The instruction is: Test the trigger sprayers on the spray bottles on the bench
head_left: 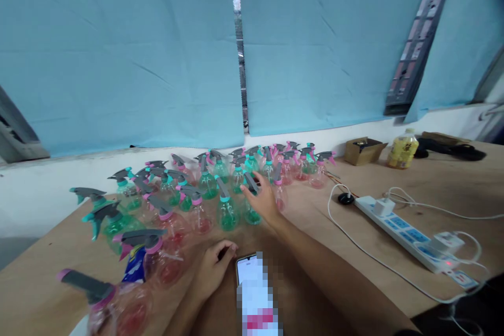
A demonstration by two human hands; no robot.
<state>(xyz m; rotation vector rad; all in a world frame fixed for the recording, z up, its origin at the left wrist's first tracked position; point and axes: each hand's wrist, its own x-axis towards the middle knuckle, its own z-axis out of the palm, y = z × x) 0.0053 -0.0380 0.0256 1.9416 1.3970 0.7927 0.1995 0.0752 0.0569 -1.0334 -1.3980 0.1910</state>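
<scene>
Covering the window far beyond the phone (255, 294), blue curtains (118, 52) hung with narrow gaps between them. The wooden table (307, 236) spread under the phone and out to both sides. A crowd of clear spray bottles (202, 218), tinted green or pink with grey triggers, stood in loose rows beyond the phone and to its left; the nearest pink one, left of the phone, was cut off by the bottom edge of the view. Right of the phone, a white power strip (405, 233) lay slantwise, with white plugs, cables and a small red light.

The right hand (258, 191) reached past the phone, thumb and fingers parted around the head of a green spray bottle (253, 215), which stood upright just beyond the phone; whether they pressed on it, I could not tell. The left hand (214, 262) rested just left of the phone's top end, its fingers loosely curled; I could not tell whether anything lay inside.

Beyond the phone and well to its right sat a small cardboard box (364, 152), with a yellow drink bottle (402, 151) beside it. Smallest was a black round disc (345, 198), right of the phone, near the strip's far end.
</scene>
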